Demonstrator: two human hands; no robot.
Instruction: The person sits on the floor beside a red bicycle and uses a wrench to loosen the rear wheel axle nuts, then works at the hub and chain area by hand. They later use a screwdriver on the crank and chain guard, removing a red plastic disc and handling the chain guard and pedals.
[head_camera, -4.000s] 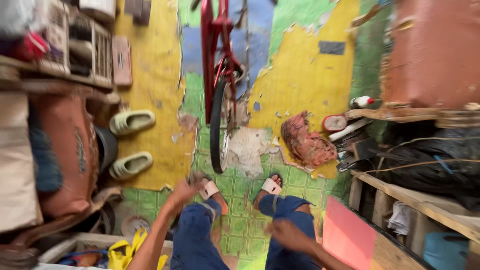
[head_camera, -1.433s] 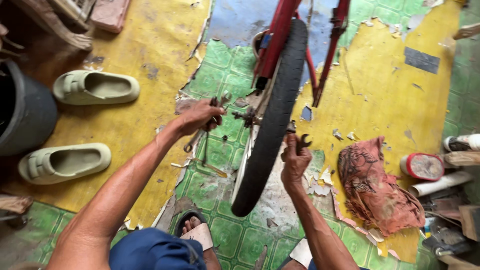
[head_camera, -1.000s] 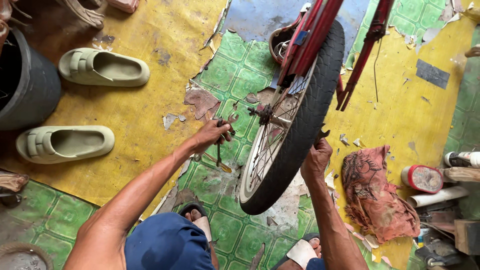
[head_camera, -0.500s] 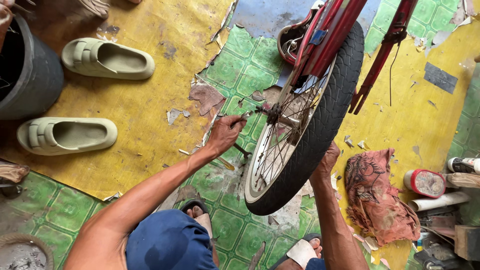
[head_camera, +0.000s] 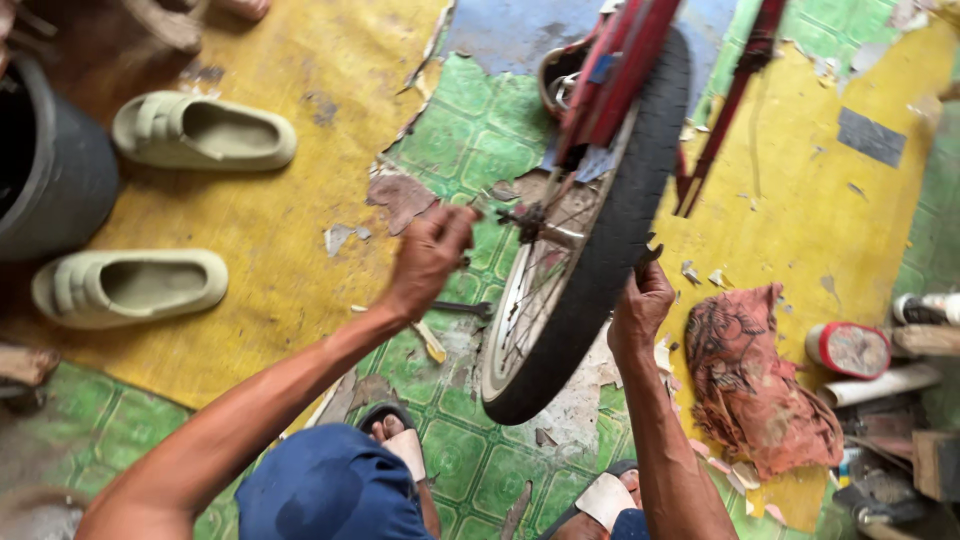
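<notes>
Left hand (head_camera: 432, 255) is closed on a small tool at the wheel axle (head_camera: 528, 220), frame centre; right hand (head_camera: 640, 305) grips the tyre (head_camera: 610, 250). Steadying the wheel likely helps turning.

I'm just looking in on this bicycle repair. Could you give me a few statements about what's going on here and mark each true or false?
1. The left hand is at the hub of the bicycle wheel. True.
2. The right hand rests on the red rag. False: it is at the far side of the tyre, and the rag lies apart on the floor.
3. Two pale slip-on shoes lie on the yellow floor covering. True.
4. The bicycle frame is blue. False: it is red.
5. A dark bucket stands near the shoes. True.
</notes>
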